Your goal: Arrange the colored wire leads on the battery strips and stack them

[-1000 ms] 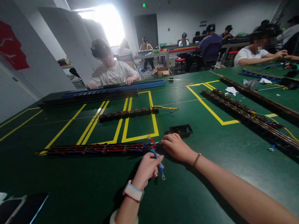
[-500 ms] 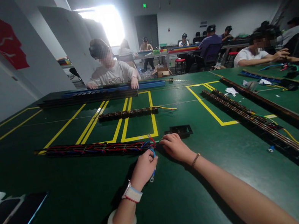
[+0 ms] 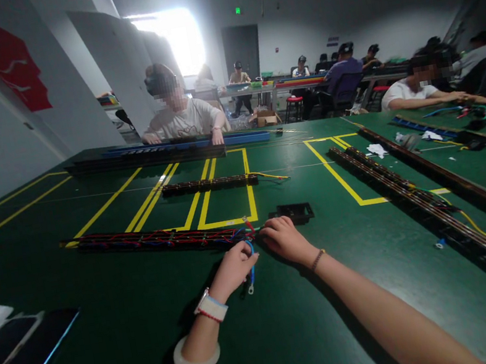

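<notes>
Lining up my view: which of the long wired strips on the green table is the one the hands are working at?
The nearest strip, thick with red and blue wires. Left hand pinches a blue wire at its right end; right hand rests there. The shorter strip lies untouched behind.

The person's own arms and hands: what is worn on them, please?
Both forearms are bare, without sleeves. The left wrist carries a pale round bangle and a white band with red and blue trim. The right wrist carries a thin dark beaded bracelet.
</notes>
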The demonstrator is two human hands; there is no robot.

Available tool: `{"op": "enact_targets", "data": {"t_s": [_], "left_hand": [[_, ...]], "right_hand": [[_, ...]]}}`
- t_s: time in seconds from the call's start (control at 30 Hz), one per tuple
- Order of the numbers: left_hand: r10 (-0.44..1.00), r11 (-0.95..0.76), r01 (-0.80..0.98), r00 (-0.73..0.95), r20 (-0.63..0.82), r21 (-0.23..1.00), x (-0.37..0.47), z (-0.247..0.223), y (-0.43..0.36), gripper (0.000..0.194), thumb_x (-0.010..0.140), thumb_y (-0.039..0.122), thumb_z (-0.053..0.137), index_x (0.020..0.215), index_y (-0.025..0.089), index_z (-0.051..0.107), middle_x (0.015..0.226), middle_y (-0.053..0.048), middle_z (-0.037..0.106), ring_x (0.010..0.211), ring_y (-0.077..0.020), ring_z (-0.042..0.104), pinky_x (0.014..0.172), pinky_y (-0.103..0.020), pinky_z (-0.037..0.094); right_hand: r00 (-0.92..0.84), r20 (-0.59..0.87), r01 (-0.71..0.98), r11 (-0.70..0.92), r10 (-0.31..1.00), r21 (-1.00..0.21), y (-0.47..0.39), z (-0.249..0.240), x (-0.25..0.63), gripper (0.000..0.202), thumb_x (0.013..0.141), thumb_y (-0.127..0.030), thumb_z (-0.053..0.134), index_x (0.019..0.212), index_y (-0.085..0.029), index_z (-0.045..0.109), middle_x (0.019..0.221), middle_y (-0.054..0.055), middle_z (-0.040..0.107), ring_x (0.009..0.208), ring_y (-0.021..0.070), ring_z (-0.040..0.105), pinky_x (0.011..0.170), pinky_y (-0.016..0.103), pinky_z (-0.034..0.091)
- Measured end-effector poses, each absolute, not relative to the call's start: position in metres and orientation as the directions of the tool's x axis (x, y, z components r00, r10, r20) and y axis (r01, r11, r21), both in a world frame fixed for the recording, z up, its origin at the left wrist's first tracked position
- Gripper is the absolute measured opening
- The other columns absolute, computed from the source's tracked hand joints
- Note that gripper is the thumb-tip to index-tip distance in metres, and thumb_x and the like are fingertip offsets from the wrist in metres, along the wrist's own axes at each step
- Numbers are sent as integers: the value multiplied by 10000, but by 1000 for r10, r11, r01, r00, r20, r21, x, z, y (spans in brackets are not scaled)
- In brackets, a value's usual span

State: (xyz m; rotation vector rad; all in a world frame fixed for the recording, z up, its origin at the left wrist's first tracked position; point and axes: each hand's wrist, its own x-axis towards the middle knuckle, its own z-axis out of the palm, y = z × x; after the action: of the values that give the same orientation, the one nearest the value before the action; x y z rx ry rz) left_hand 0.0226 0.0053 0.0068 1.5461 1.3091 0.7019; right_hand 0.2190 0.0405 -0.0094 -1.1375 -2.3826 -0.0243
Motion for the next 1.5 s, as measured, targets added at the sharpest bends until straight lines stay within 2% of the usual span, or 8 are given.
{"op": "enact_targets", "data": {"t_s": [0.33, 0.53, 0.67, 0.77, 0.97, 1.2, 1.37, 1.5], "left_hand": [[937, 256, 148, 204, -283, 955, 29, 4, 7, 382, 736, 522, 612, 783, 161, 495, 512, 31, 555, 311, -71, 444, 293, -165, 247], [926, 259, 96, 260, -275, 961, 33, -3, 6, 345, 692, 412, 705, 765, 162, 479, 453, 60, 517, 333, -88, 483, 323, -169, 333], [908, 273, 83, 306, -286, 958, 32, -7, 8, 286, 750, 359, 662, 784, 154, 466, 531, 32, 564, 396, -85, 520, 371, -176, 397], [896, 322, 9, 321, -308, 947, 33, -6, 7, 249, 779, 319, 637, 799, 151, 455, 620, 5, 594, 452, -80, 540, 408, -182, 421], [869, 407, -154, 368, -330, 900, 38, 0, 2, 199, 801, 254, 623, 829, 142, 461, 711, -19, 603, 552, -81, 575, 505, -195, 445], [849, 461, -258, 405, -339, 849, 40, 2, 2, 177, 808, 223, 622, 851, 139, 473, 750, -28, 608, 607, -86, 584, 542, -192, 418], [845, 480, -338, 425, -324, 809, 46, 2, 1, 152, 806, 209, 621, 852, 136, 496, 775, -24, 588, 631, -90, 572, 599, -222, 431], [859, 456, -368, 419, -293, 811, 51, 2, -3, 170, 809, 213, 616, 925, 136, 518, 766, -4, 566, 627, -91, 553, 597, -231, 414]], "right_hand": [[-460, 543, 565, 704, 702, -431, 24, 55, 187, 542, 874, -424, 519, 1353, -228, 361, 1292, 90, 511, 1169, 221, 446, 980, 388, 321], [-490, 497, 661, 677, 716, -324, 41, 85, 176, 158, 895, -291, 516, 936, -231, 657, 851, 23, 675, 873, 174, 554, 881, 342, 334], [-435, 345, 803, 531, 832, -270, 68, 90, 209, 140, 827, -300, 610, 941, -257, 680, 915, 22, 681, 936, 202, 561, 868, 350, 328], [-448, 141, 847, 469, 883, -252, 83, 81, 235, 325, 770, -393, 658, 1081, -299, 642, 1091, 23, 650, 1047, 246, 537, 895, 384, 331], [-596, -149, 803, 581, 789, -132, 93, 62, 242, 534, 719, -487, 662, 1217, -322, 565, 1283, 41, 549, 1275, 329, 326, 1000, 483, 213], [-610, -319, 749, 659, 725, 68, 100, 70, 214, 607, 579, -589, 721, 1052, -215, 650, 1001, 95, 658, 1005, 280, 533, 901, 397, 303], [-617, -451, 735, 676, 644, -40, 98, 74, 208, 451, 646, -465, 719, 1003, -197, 653, 906, 39, 670, 762, 167, 580, 678, 257, 365], [-639, -435, 741, 660, 635, -125, 89, 75, 209, 369, 669, -422, 699, 939, -171, 670, 817, 23, 664, 643, 124, 527, 512, 217, 298]]}}
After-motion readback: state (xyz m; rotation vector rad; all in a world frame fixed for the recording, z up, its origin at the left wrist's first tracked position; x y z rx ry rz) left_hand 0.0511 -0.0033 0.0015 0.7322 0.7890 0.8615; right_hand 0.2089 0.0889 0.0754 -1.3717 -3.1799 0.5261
